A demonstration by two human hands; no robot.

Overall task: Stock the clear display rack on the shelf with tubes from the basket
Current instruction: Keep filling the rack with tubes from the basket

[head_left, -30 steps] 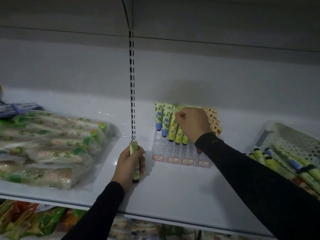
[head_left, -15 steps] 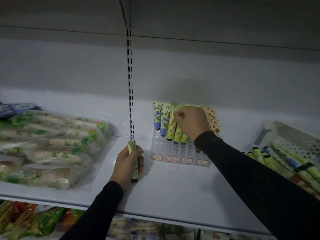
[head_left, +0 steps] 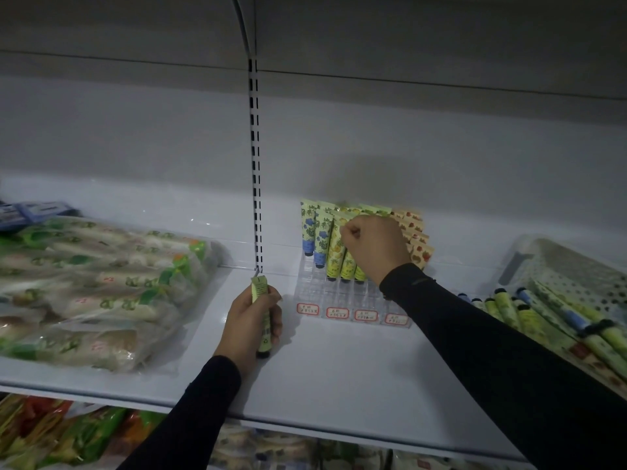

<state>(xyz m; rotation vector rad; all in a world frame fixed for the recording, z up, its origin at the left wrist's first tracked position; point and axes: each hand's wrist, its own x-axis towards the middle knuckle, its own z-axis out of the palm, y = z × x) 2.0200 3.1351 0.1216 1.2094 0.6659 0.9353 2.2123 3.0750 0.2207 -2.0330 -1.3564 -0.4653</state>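
A clear stepped display rack (head_left: pixel 339 296) stands on the white shelf (head_left: pixel 339 374), with red-bordered labels along its front. Several tubes stand in its back rows: blue-patterned ones (head_left: pixel 308 228) at the left, yellow-green ones (head_left: pixel 336 252) in the middle, strawberry ones (head_left: pixel 419 245) at the right. My right hand (head_left: pixel 375 247) is curled over the middle rows and pinches the top of a yellow-green tube. My left hand (head_left: pixel 249 322) grips a light green tube (head_left: pixel 260 293) upright on the shelf, left of the rack. The basket (head_left: pixel 556 266) at the right holds several more tubes (head_left: pixel 543 317).
A clear bag of packaged goods (head_left: pixel 98 290) fills the shelf's left side. A slotted upright (head_left: pixel 254 164) runs down the back wall just behind my left hand. Blue packets (head_left: pixel 30 212) lie at far left. Colourful packs (head_left: pixel 51 432) sit on the shelf below.
Hardly anything moved. My right hand stays curled at the middle tubes and my left hand keeps the green tube in the same spot.
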